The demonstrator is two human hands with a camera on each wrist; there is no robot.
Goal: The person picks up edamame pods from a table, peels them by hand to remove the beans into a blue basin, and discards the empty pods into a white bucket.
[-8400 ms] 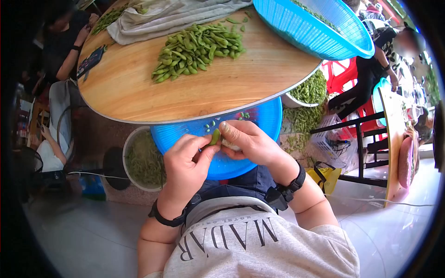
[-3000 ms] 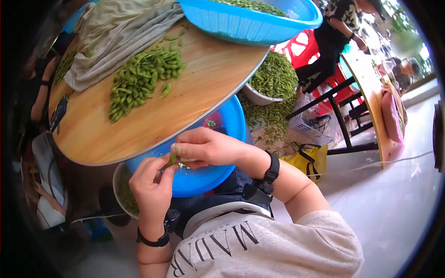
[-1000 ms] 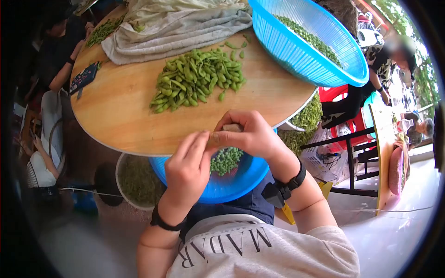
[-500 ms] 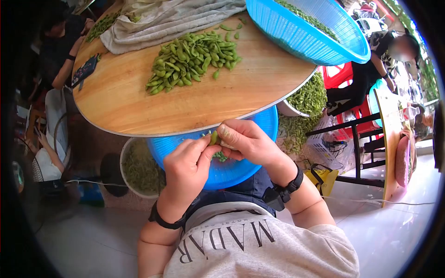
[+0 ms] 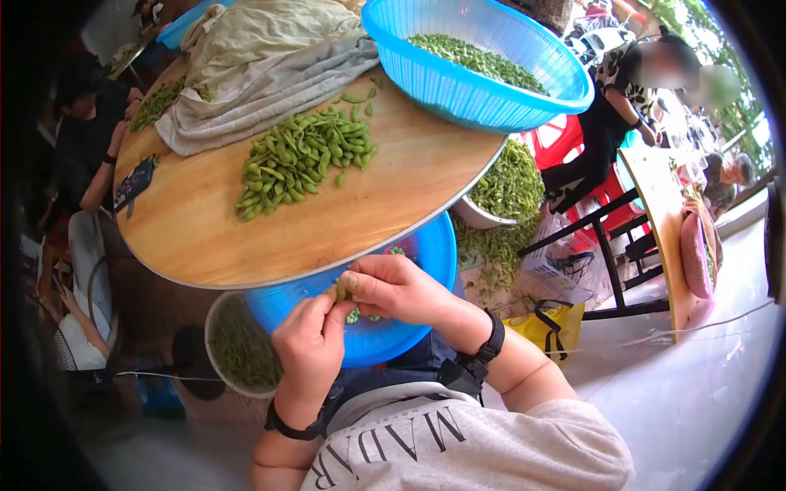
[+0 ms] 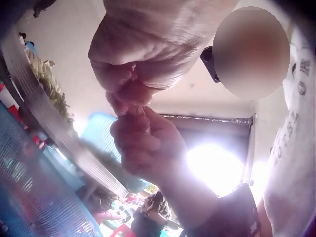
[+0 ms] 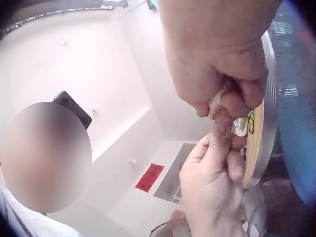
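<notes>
A green pod (image 5: 341, 290) is pinched at the fingertips of the left hand (image 5: 309, 337), above the blue basin (image 5: 381, 340). The right hand (image 5: 399, 288) grips the same pod from the other side, thumb against it. Shelled green beans (image 5: 353, 315) lie in the basin below the fingers. On the round wooden table (image 5: 327, 237) is a heap of pods (image 5: 303, 159). Both wrist views show the hands meeting at the fingertips, the left hand (image 6: 148, 54) above the right hand (image 6: 148, 143) in the left wrist view; the pod is not discernible there.
A large blue basket (image 5: 458, 90) with beans stands at the table's back right, beside a grey cloth (image 5: 254, 98). A phone (image 5: 135, 182) lies at the left edge. On the floor are a bowl heaped with pods (image 5: 508, 182), a tub (image 5: 244, 348) and a yellow bag (image 5: 547, 331).
The head view has turned, so table and basin stand further left and lower. From a second ago, both hands have come away from the table's edge; a pod shows between their fingertips.
</notes>
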